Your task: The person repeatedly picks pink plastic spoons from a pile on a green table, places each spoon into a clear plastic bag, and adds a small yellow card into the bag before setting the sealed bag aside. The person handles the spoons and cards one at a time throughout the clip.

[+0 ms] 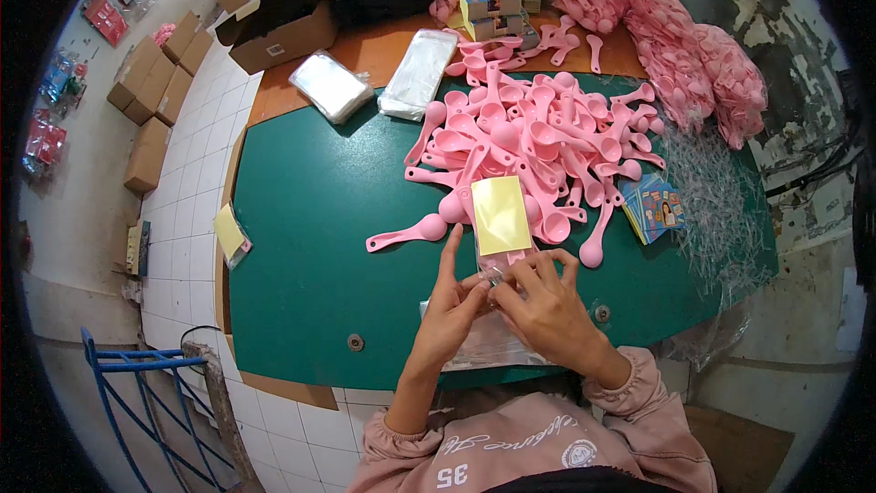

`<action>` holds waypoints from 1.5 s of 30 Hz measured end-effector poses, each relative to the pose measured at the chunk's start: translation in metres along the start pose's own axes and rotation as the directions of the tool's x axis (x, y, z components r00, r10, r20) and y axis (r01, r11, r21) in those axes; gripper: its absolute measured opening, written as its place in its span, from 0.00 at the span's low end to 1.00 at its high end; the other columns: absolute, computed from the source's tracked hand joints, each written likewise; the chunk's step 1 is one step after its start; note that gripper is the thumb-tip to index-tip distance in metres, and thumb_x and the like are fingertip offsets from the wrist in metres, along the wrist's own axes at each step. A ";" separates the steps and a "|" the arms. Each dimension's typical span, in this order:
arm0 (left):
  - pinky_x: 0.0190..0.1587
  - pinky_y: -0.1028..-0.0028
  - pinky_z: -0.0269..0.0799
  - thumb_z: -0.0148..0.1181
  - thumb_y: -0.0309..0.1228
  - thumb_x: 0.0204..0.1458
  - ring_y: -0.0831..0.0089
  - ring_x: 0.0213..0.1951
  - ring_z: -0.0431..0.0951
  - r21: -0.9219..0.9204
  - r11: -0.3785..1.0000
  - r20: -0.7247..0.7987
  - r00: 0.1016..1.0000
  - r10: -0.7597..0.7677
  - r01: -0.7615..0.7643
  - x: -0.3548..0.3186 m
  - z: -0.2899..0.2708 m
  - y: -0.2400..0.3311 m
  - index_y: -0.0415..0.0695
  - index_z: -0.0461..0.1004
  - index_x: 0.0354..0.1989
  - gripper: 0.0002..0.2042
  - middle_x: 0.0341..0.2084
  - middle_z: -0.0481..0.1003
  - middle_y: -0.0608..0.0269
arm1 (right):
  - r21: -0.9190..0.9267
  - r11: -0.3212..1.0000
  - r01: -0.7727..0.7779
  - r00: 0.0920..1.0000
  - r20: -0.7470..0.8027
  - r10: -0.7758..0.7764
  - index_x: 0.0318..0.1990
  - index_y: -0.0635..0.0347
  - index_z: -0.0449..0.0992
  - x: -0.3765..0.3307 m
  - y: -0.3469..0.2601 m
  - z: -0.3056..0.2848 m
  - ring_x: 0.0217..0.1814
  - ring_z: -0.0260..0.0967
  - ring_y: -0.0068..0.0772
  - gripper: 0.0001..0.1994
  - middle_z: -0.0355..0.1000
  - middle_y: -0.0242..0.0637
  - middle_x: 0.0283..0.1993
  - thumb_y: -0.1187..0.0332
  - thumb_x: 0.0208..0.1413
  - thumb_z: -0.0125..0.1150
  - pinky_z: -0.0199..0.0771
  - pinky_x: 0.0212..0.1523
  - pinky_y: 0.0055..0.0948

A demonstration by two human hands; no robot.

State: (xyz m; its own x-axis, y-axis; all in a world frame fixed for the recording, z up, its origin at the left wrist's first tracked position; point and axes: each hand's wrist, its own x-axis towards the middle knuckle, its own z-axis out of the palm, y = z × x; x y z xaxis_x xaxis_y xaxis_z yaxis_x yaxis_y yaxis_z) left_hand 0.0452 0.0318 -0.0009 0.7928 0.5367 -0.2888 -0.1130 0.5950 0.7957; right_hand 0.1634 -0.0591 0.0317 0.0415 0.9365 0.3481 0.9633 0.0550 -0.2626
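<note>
Close to the table's near edge, both hands pinch the open end of a small clear plastic bag (490, 262). A yellow card (500, 213) lies flat in it, and some pink shows through the plastic below the card. My left hand (445, 319) grips the bag's edge between thumb and fingers, its index finger pointing up. From the other side, my right hand (550, 306) closes its fingertips on the same edge. Beneath the hands lies a stack of clear bags (488, 347). Just beyond them spreads a heap of pink measuring spoons (538, 132); one loose spoon (406, 233) rests left of the bag.
Colourful printed cards (652, 208) lie right of the heap, near tangled clear plastic strips (716, 219). Two packs of clear bags (415, 73) sit at the back. Bags of spoons (671, 55) and bundled card stacks (493, 0) stand behind. A packed yellow card (231, 233) is at the left edge.
</note>
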 end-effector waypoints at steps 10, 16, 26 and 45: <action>0.42 0.75 0.70 0.44 0.17 0.53 0.74 0.42 0.71 0.033 0.999 -0.030 0.999 0.040 -0.039 0.001 0.005 0.005 0.56 0.34 0.65 0.35 0.44 0.69 0.50 | -0.145 0.986 0.088 0.994 -0.045 -0.095 0.30 0.54 0.70 -0.008 -0.003 0.008 0.42 0.60 0.29 0.10 0.62 0.28 0.32 0.68 0.36 0.61 0.46 0.50 0.46; 0.44 0.76 0.68 0.44 0.15 0.52 0.74 0.42 0.71 0.164 0.980 0.002 0.993 0.117 -0.116 0.004 0.006 0.001 0.54 0.34 0.65 0.36 0.43 0.69 0.50 | 0.089 0.992 0.090 0.996 -0.018 -0.089 0.30 0.54 0.69 -0.010 0.011 0.005 0.44 0.59 0.32 0.10 0.62 0.31 0.35 0.68 0.37 0.61 0.46 0.49 0.44; 0.38 0.81 0.66 0.44 0.17 0.52 0.82 0.37 0.70 0.188 0.980 0.066 0.997 0.047 -0.059 0.005 -0.004 0.009 0.47 0.43 0.64 0.31 0.38 0.71 0.59 | 0.853 0.515 -0.085 0.970 -0.047 0.237 0.30 0.59 0.67 -0.045 0.103 -0.074 0.38 0.60 0.28 0.09 0.64 0.31 0.32 0.74 0.39 0.59 0.60 0.41 0.26; 0.40 0.81 0.68 0.48 0.19 0.50 0.76 0.40 0.72 0.491 0.850 0.095 0.982 0.166 -0.191 0.004 0.001 0.018 0.36 0.68 0.42 0.10 0.37 0.73 0.65 | 0.594 0.797 -0.109 0.994 0.061 0.090 0.35 0.60 0.70 -0.004 0.069 -0.003 0.37 0.62 0.32 0.15 0.55 0.38 0.39 0.79 0.35 0.62 0.66 0.39 0.27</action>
State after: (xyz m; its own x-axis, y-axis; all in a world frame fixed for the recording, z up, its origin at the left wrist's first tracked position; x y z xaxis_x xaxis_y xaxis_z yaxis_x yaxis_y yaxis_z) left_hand 0.0467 0.0441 0.0125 0.8163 0.5686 -0.1012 0.0469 0.1095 0.9929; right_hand 0.2306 -0.0596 0.0145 0.1119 0.9570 0.2677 0.6056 0.1479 -0.7819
